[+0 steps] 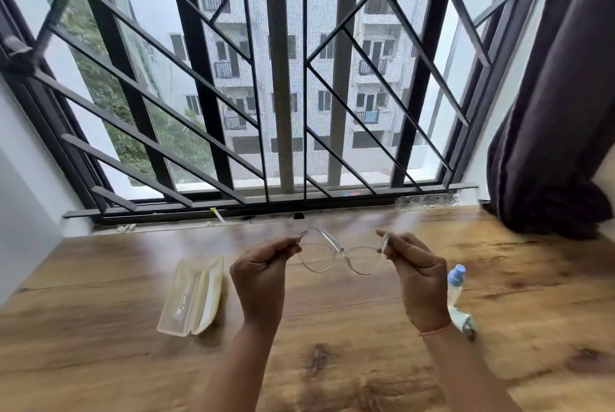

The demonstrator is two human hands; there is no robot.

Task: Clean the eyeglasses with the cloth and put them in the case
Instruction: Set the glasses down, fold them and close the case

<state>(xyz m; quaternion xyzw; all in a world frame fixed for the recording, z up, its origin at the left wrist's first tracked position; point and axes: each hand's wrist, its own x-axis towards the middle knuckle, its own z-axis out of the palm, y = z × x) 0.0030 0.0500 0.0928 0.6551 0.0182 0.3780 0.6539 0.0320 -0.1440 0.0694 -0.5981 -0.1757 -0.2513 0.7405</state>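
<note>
Head view: left hand [263, 275] and right hand [417, 273] each pinch 1 end of the clear eyeglasses [344, 253] beside the case [191, 300]

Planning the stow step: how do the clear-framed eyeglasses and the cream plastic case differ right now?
The clear-framed round eyeglasses are held above the wooden table, pinched at each end by the left hand and right hand; the cream translucent plastic case lies open on that table, untouched, left of both hands. The eyeglasses are colourless; the case is yellowish. Both are see-through.
</note>
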